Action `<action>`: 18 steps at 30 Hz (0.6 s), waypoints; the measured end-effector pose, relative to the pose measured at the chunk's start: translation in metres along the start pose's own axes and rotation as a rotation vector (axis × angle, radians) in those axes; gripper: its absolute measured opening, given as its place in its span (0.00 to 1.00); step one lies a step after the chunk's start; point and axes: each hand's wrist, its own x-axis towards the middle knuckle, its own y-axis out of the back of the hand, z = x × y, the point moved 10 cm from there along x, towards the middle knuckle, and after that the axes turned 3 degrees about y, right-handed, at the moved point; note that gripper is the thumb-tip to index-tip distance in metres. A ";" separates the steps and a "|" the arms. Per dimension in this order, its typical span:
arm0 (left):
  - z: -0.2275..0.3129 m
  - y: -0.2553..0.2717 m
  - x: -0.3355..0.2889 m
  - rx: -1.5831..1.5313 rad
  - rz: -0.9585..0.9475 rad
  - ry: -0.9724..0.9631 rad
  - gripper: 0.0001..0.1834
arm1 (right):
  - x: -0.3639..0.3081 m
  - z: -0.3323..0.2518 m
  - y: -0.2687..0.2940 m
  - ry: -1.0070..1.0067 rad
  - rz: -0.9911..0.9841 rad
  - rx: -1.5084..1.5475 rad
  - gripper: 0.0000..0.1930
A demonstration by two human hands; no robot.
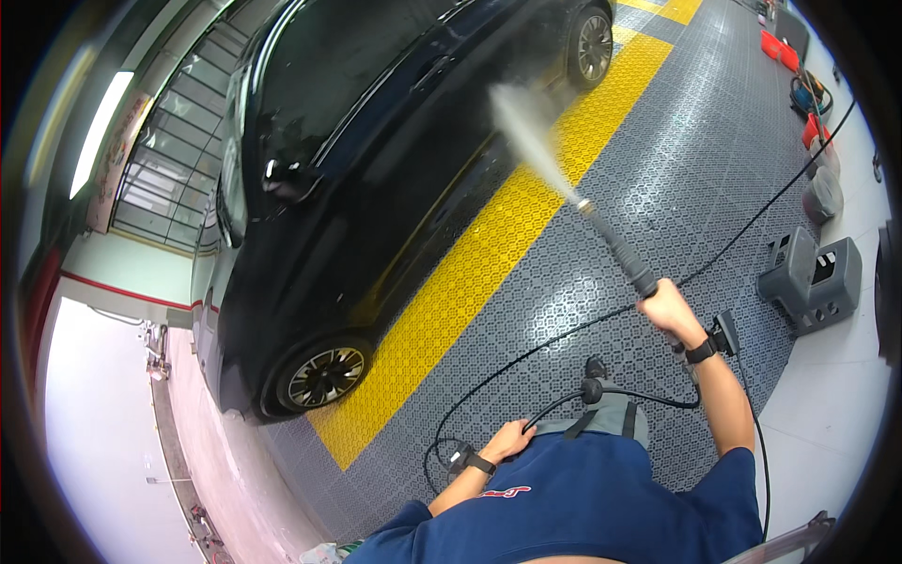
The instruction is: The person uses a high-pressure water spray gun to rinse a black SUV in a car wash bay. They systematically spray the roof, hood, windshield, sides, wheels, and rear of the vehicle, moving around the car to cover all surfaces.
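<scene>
The car (404, 188) stands at the left on the floor (526, 399). The floor strip (470, 282) runs near to far along the car's right side. The spray lance (615, 246), in the right hand (669, 308), is right of the strip. The hose (583, 327) crosses behind the lance's near end. The left hand (510, 440) is nearer, left of the lance. The stand (827, 296) sits far right, beside the wall (836, 376).

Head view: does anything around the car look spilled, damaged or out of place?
Nothing clearly stands out. The black hose curves loosely across the gray floor tiles, with no visible leak. The white spray leaves the tip of the lance in the right hand, toward the dark car, which shows no evident damage.
</scene>
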 end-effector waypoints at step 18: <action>0.177 0.133 0.252 0.064 -0.115 -0.075 0.21 | 0.229 0.029 0.135 -0.176 0.027 0.125 0.09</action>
